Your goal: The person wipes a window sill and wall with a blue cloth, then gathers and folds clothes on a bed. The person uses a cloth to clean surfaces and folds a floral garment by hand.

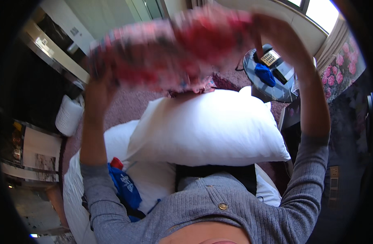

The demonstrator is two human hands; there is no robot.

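Observation:
A red and pink patterned cloth (162, 55) is raised in front of me, blurred by motion, and stretches between my two hands. My left hand (102, 79) grips its left end. At its upper right end, my right hand (263, 24) is closed on the fabric, also blurred. Below the cloth a plump white pillow (211, 128) lies across my lap. Part of the cloth hangs down to the pillow's far edge. The fingers of both hands are partly hidden by the fabric and blur.
White bedding (75, 189) and a blue bag with white markings (125, 186) lie at my left. Beyond the pillow, at right, a round glass table (275, 91) holds a telephone (269, 58) and a blue cloth item (265, 74). A white roll-shaped thing (69, 116) stands at far left.

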